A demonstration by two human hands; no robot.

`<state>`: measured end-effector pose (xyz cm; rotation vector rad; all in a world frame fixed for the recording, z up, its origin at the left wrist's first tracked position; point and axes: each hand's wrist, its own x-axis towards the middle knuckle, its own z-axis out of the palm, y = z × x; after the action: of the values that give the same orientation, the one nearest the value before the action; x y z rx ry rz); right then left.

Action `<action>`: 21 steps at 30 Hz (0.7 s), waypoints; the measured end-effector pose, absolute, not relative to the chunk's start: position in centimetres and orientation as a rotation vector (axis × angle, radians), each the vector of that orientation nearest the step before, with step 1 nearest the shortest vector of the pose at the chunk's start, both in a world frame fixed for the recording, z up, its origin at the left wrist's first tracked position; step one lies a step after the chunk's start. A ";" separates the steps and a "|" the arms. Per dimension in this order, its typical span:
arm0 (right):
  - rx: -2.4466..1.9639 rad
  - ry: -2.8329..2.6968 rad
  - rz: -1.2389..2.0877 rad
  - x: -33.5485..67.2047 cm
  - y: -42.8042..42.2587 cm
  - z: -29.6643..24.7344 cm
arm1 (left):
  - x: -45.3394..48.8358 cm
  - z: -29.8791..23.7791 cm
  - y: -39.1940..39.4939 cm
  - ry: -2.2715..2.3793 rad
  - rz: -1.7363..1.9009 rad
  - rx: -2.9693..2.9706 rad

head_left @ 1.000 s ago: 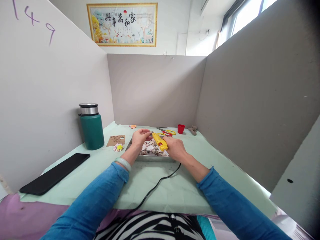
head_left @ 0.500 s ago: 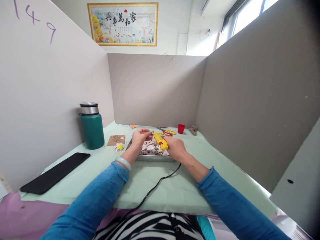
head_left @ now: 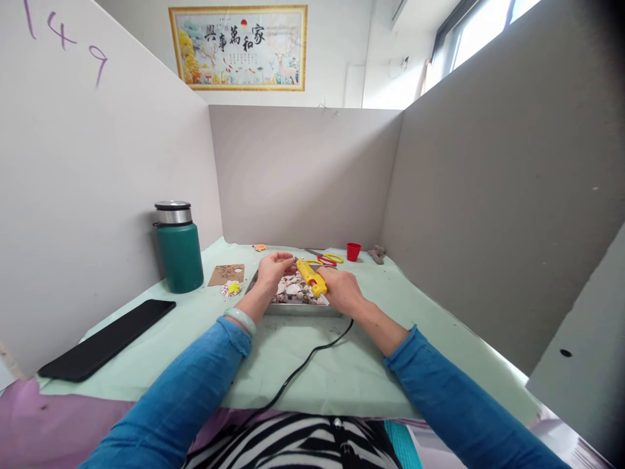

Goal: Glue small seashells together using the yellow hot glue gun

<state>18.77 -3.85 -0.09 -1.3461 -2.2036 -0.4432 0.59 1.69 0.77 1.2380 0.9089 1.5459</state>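
Grips a yellow glue gun in the curled right hand, angled between both hands over a metal tray of shells, front end just beside the left hand, with thumb and fingers nearly together; cannot tell whether around anything.

1 cam is used, head-worn; the scene is viewed fwd & down from above the near edge of the table. Striped clothing is caught at frame btm, v. close to the lens. The L hand & R hand are seen from behind, farther out, just below frame ctr. The back panel is faced approx. square-on; the L panel & R panel are seen obliquely. Over the back panel, a framed picture is taken in, farthest off, w/ part of a window at upper R.
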 end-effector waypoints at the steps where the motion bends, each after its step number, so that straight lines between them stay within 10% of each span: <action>1: -1.344 -2.204 -0.442 18.8 -3.8 -0.1 | 0.6 0.8 1.7 0.908 1.547 1.239; 21: -1.393 -2.189 -0.430 19.0 -3.9 0.1 | 0.5 0.7 1.6 0.921 1.560 1.207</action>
<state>18.97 -3.90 0.10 -1.3930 -2.1889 -0.4300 0.53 1.64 0.74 1.2067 0.9206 1.5597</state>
